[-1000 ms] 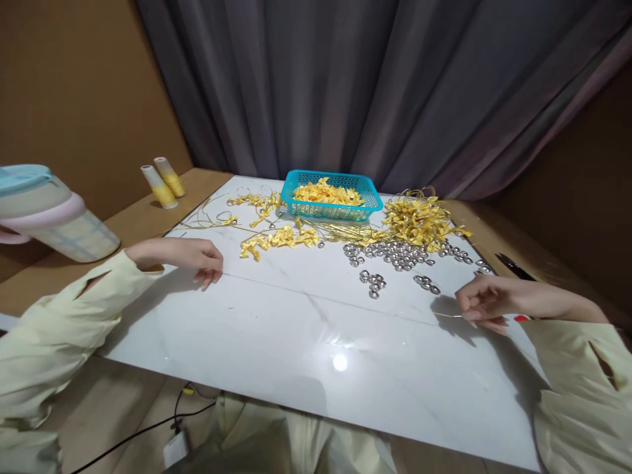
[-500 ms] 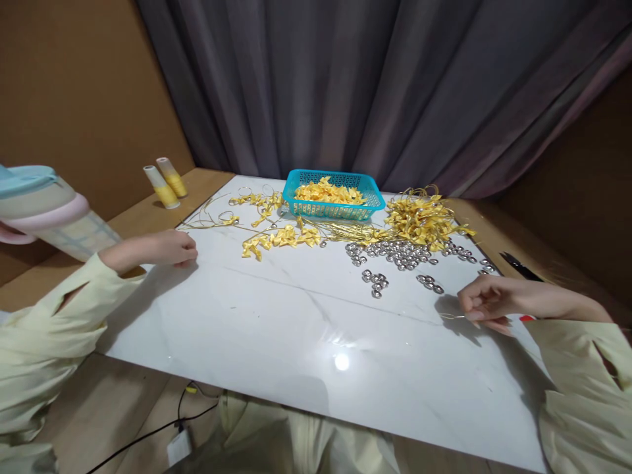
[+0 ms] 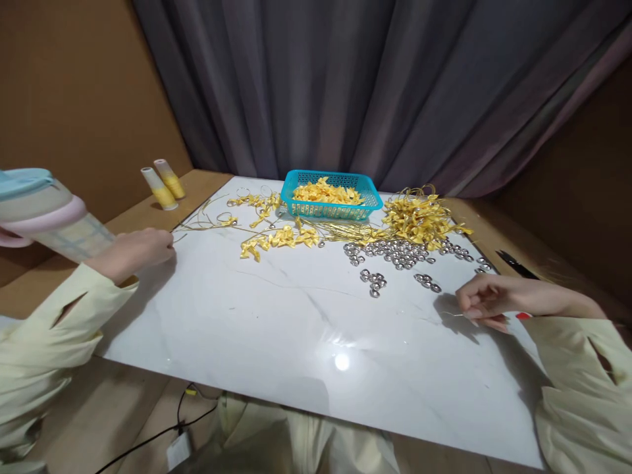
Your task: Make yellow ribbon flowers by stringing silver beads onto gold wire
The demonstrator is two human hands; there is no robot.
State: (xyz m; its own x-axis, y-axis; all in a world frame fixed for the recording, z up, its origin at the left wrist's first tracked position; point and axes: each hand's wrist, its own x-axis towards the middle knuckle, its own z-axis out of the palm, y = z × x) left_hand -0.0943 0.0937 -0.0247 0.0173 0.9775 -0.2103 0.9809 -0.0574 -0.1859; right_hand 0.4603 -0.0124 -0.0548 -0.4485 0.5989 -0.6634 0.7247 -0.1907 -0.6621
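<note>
My right hand [image 3: 486,303] is over the right side of the white tabletop, thumb and fingers pinching a thin needle [image 3: 458,315] that points left. A fine thread, hard to see, trails from it across the table. At the table's left edge is my left hand [image 3: 141,249], fingers curled closed; what it holds, if anything, is hidden. Beyond my right hand lie many silver oval beads [image 3: 402,253]. Behind them is a heap of yellow ribbon bows on gold cords [image 3: 419,220]. A row of loose yellow bows [image 3: 281,240] lies left of centre.
A blue plastic basket [image 3: 332,209] holding yellow bows stands at the back. Two yellow thread spools [image 3: 165,187] and a large tumbler [image 3: 54,210] are on the left. Black scissors [image 3: 516,263] lie at the right edge. A black cable [image 3: 143,438] runs across the floor.
My left hand has moved left, to the table's edge beside the tumbler. The right hand stays in nearly the same place with the needle.
</note>
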